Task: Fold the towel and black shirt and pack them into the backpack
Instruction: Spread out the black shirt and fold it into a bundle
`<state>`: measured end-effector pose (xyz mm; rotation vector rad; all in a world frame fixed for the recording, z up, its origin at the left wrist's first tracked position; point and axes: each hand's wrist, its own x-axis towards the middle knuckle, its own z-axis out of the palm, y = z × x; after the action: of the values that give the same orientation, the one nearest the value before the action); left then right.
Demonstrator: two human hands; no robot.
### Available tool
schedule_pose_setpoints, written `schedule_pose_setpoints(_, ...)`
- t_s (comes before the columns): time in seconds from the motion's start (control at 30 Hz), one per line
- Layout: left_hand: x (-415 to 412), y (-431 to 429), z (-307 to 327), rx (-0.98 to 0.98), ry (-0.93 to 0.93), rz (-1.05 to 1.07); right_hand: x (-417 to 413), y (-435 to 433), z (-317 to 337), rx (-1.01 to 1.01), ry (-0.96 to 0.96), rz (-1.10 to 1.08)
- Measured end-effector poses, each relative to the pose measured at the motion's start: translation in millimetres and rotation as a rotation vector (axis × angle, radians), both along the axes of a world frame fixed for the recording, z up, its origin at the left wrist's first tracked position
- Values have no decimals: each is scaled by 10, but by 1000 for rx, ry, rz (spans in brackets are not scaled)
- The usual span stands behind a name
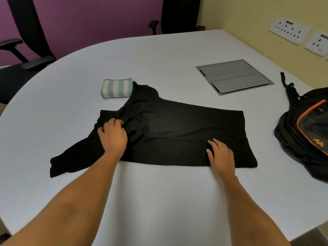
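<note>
Left hand (113, 135) is gripping the black shirt (177, 125) at nine o'clock, right hand (220, 155) pressing flat at five; sleeve-folding is probably coming next.

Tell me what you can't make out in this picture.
Head view only:
- Backpack: cut off by the right edge; open or closed unclear.
- Towel: right edge hidden by the shirt.
- Left hand: fingertips curl out of sight, so its grip is unclear.
- Sockets: labels too small.

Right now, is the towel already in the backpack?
No, the folded towel lies on the table by the shirt, well apart from the backpack at the table's right edge.
</note>
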<state>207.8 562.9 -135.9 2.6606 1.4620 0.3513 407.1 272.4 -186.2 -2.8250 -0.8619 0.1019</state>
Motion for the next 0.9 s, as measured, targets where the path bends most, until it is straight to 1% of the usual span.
schedule_pose_setpoints(0.1, -277, -69, -237, -78, 24, 110, -118, -74, -194, -67, 63, 0)
schedule_pose_setpoints(0.2, -400, -49, -373, -216, 150, 230, -104, -108, -294, -111, 84, 6)
schedule_pose_setpoints(0.3, -421, 78, -382, -185, 241, 232, -102, -94, -315, -80, 78, -6)
schedule_pose_setpoints(0.37, -392, 194, -313, -168, 203, 248, -95, -80, -306, -61, 49, -30)
schedule_pose_setpoints(0.47, -247, 348, -92, -165, 28, 292, -15, 21, -233, -37, -4, -83)
schedule_pose_setpoints(0.53, -98, 419, 106, -165, -69, 279, 64, 127, -170, -34, -27, -122)
schedule_pose_setpoints(0.57, -27, 460, 195, -193, -89, 253, 101, 176, -140, -30, -22, -148)
schedule_pose_setpoints(0.63, 88, 566, 303, -333, -87, 183, 143, 248, -105, -29, -5, -184)
schedule_pose_setpoints(0.73, 119, 744, 333, -597, 47, 92, 166, 294, -91, -38, -13, -197)
schedule_pose_setpoints(0.8, 13, 832, 351, -701, 144, 48, 164, 295, -101, -35, -10, -203)
schedule_pose_setpoints(0.87, -155, 936, 288, -789, 297, 97, 150, 285, -127, -38, -7, -200)
schedule_pose_setpoints(0.9, -255, 1036, 160, -797, 424, 134, 133, 276, -144, -39, -10, -200)
